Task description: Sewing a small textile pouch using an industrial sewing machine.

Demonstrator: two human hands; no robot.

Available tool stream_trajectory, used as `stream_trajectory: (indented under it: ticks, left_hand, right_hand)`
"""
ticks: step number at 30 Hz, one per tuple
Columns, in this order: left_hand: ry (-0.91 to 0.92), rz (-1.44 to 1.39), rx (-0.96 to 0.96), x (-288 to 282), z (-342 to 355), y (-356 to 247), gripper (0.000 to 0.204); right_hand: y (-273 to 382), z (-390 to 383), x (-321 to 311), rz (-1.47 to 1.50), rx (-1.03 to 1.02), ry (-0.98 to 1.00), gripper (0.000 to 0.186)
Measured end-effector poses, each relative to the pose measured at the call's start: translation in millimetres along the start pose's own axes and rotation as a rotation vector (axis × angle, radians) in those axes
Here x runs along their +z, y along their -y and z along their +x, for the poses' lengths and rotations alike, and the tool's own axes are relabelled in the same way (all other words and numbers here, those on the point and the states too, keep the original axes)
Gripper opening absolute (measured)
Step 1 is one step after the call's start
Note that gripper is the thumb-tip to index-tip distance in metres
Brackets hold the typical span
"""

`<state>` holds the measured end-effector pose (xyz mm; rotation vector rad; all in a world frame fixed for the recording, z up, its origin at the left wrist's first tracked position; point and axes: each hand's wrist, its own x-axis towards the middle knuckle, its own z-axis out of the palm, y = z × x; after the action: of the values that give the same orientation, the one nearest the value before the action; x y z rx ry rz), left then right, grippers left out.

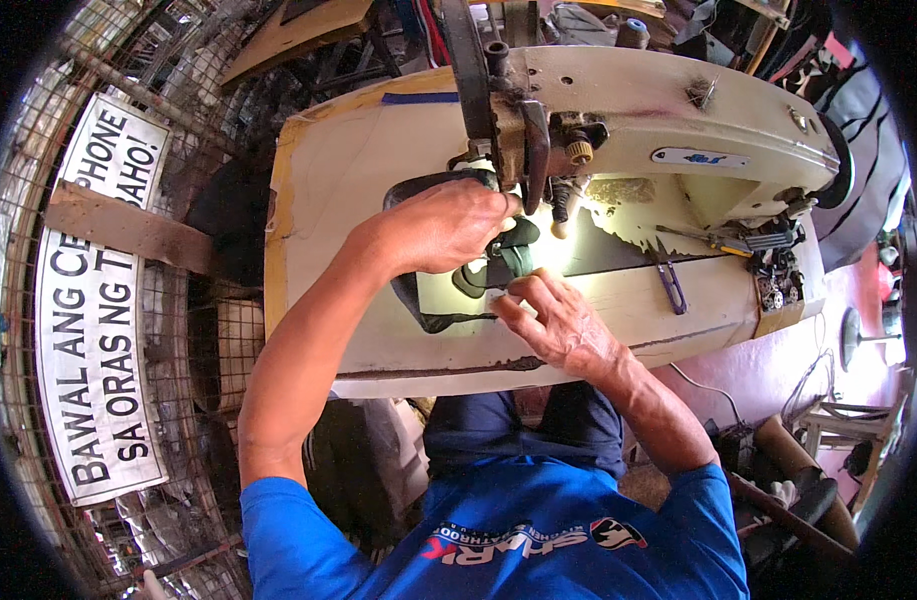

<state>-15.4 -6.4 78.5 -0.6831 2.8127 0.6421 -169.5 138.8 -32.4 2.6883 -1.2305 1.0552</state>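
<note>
Left hand (448,225), right hand (558,325), pressing black workpiece (428,305) (green trim) under sewing machine (658,130)

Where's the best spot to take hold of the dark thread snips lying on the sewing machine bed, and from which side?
Grip the thread snips across the middle of the two long arms, coming down from above. They lie flat on the machine bed, right of the right hand, pointing roughly toward the person, with bare bed on both sides. The machine head overhangs behind, so approaching from the near edge looks safest.
</note>
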Motion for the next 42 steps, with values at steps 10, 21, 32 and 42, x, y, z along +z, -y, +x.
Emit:
stream_trajectory:
  ticks: [10, 21, 32, 42]
  left_hand:
    - [-0.433, 0.07, -0.043, 3, -31, -13, 0.018]
    - [-1.208, 0.5, -0.164, 127, -69, 14, 0.059]
    - [-0.16, -0.084, 0.224, 36, -107, -4, 0.021]
    - [-0.367, 0.315, -0.019, 78, -54, -57, 0.064]
  right_hand:
    - [-10, 30, 4, -0.037, 0.017, -0.391, 0.039]
    - [2, 52, 11, 0.053, 0.358, -0.423, 0.033]
    - [6, 6, -21, 0.211, 0.137, 0.187, 0.025]
    - [7, -26, -9, 0.071, 0.036, 0.148, 0.032]
